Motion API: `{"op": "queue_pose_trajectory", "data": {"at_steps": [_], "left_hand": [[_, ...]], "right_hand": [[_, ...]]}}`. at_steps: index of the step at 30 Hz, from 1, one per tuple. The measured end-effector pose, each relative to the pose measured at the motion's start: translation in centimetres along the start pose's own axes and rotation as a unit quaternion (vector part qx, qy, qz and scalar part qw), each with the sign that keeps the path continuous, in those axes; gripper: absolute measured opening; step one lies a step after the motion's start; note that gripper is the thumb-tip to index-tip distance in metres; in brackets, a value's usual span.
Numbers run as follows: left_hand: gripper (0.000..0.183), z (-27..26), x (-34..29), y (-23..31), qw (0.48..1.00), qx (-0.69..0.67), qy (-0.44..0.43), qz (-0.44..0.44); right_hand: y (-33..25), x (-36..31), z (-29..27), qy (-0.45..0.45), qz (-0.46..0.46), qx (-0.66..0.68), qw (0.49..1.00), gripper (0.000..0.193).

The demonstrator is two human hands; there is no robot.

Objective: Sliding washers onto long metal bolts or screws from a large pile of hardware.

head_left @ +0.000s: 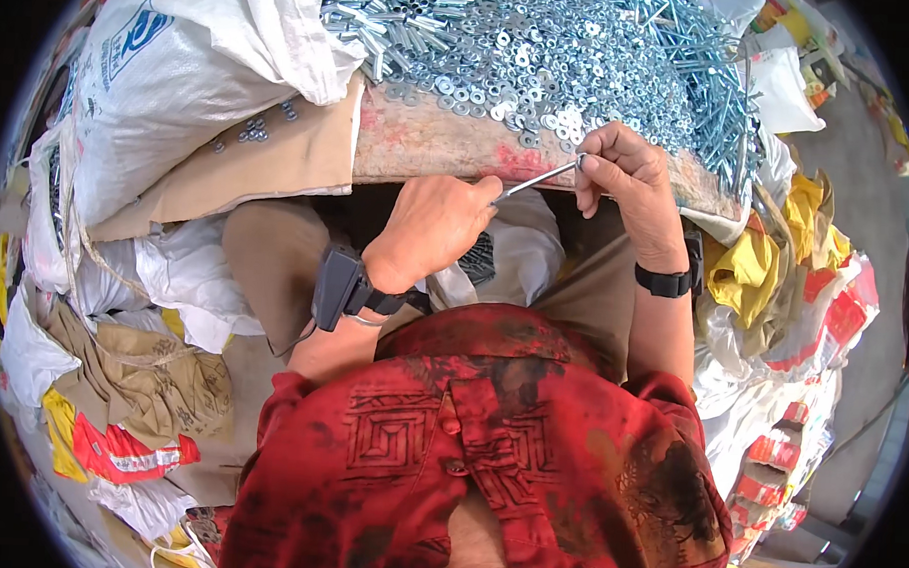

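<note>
My left hand (432, 218) is closed around one end of a long silver bolt (536, 183), which slants up to the right. At the bolt's far end, the thumb and fingertips of my right hand (628, 180) pinch a small round metal piece that looks like a washer (581, 161). Whether the bolt passes through it cannot be made out. Just beyond both hands, a heap of loose washers (542, 67) covers the worn wooden board (419, 143). Long bolts (726, 113) lie heaped at its right, and short metal tubes (394, 22) at its left.
A full white woven sack (171, 84) leans on brown cardboard (319, 144) at the left, with a few nuts (252, 131) on it. Crumpled sacks (136, 373) lie at my left side. Yellow bags (750, 274) and red-and-white packaging (780, 436) pile up at my right.
</note>
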State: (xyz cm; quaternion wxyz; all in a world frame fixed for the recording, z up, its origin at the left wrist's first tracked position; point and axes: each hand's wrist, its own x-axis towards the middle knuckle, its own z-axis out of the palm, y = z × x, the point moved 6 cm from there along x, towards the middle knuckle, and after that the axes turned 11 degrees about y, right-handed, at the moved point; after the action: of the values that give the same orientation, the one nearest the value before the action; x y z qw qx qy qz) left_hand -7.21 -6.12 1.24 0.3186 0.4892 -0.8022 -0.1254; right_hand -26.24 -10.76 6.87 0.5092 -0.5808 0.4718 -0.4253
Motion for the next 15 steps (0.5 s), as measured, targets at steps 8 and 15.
{"op": "queue_pose_trajectory", "data": {"at_steps": [8,15], "left_hand": [[0.015,0.1,0.2,0.7,0.998,0.032,0.03,0.039],[0.014,0.7,0.6,0.7,0.999,0.011,0.011,0.041]], "right_hand": [[1.2,-1.2,-1.0,-0.042,0.05,0.083,0.994,0.014],[1.1,-1.5,-0.8,-0.063,0.106,0.115,0.986,0.021]]}}
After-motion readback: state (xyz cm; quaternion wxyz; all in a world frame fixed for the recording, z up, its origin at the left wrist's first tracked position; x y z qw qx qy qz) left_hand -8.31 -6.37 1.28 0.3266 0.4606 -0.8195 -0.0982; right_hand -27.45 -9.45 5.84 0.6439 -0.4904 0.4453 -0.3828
